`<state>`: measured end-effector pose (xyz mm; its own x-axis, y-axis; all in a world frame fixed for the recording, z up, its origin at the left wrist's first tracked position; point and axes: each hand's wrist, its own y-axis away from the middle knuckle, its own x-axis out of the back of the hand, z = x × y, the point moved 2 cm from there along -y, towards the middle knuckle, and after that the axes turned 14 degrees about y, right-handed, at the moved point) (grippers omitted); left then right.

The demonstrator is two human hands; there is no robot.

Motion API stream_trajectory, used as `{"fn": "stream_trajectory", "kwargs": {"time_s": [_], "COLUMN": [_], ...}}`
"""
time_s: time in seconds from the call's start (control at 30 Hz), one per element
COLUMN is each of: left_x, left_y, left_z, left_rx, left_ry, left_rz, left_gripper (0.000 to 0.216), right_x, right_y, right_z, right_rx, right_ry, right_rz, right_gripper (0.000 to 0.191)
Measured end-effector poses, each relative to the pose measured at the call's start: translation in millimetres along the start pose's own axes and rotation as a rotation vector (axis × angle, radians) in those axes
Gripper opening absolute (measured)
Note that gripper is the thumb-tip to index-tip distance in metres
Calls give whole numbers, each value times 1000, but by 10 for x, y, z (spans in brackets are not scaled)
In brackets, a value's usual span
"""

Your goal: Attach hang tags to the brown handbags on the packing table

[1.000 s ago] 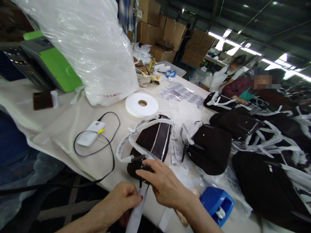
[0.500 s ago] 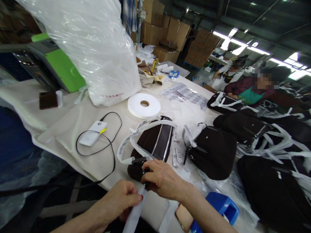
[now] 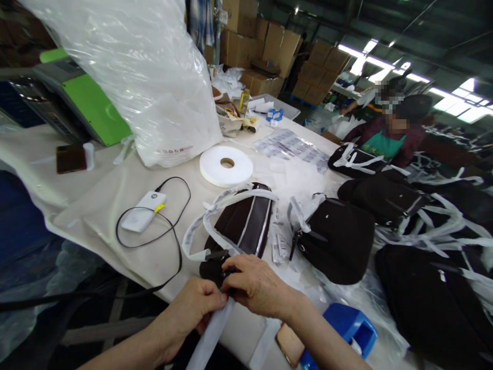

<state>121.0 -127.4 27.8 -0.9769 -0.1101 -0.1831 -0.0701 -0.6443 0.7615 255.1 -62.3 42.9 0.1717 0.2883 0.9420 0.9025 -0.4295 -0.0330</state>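
A dark brown bag [image 3: 241,226] with a zip and white wrapped straps lies at the table's near edge. My right hand [image 3: 258,285] is closed over a black fitting at the bag's near end. My left hand [image 3: 196,308] pinches a white strip [image 3: 210,336] that hangs down from that fitting, its fingertips touching those of my right hand.
A roll of white tape [image 3: 226,165] lies behind the bag, beside a big clear plastic sack [image 3: 146,77]. A white power bank [image 3: 143,218] with a black cable sits left. More dark bags [image 3: 339,239] lie right. A blue tape dispenser [image 3: 346,329] sits near my right forearm. A person in a green apron [image 3: 387,136] sits opposite.
My left hand has moved up along the white strip until it meets my right hand at the bag's fitting. The bag has not moved.
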Motion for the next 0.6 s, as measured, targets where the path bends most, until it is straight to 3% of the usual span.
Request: {"fn": "stream_trajectory", "kwargs": {"time_s": [0.37,0.6], "left_x": [-18,-25], "left_y": [8,-51], "left_z": [-89,-98], "left_rx": [-49,-90], "left_ry": [195,209], "left_rz": [49,58], "left_gripper": [41,38], "right_x": [135,119], "right_y": [116,18], "right_z": [18,67], "right_rx": [-95,-89], "right_ry": [-122,-133], "right_rz": [46,-14], "right_gripper": [43,34]}}
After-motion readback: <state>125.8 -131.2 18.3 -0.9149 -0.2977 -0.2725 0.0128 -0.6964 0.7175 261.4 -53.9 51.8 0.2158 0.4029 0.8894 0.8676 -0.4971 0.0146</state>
